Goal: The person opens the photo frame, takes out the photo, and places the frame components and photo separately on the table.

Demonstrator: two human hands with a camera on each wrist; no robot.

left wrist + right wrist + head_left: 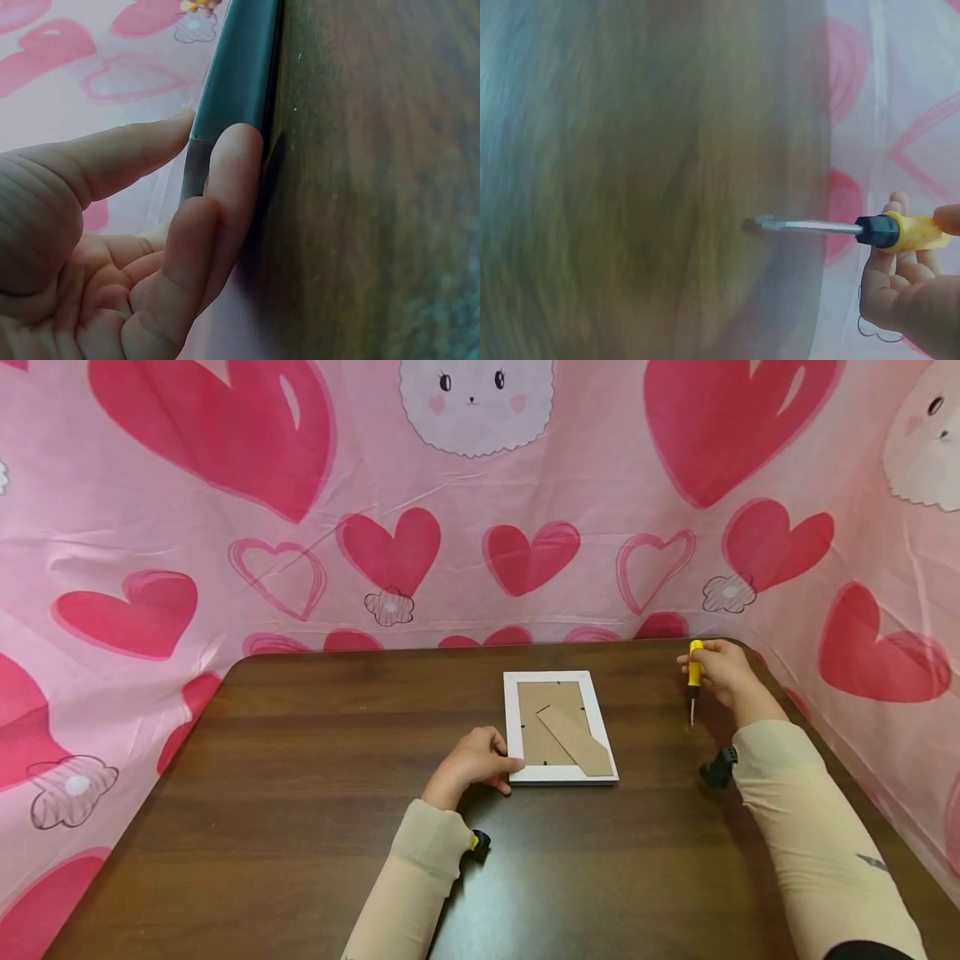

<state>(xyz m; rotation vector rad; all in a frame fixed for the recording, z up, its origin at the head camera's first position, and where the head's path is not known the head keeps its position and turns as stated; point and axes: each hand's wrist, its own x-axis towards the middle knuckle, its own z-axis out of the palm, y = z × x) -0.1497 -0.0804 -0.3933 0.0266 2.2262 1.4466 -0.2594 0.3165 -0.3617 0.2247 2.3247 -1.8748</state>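
Head view, screwdriver [695, 670] near upright, tip [692, 723] down

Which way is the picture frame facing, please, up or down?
Face down: the picture frame shows its brown backing and stand uppermost in the head view.

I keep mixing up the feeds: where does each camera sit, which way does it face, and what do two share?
Head: on the head, facing forward and down over the table; left hand, right hand and both sleeves show.
Left wrist: on that wrist, facing the edge of the picture frame; only the left hand shows.
Right wrist: on that wrist, facing the screwdriver and table; part of the right hand shows.
Head and right wrist share the screwdriver in the right hand.
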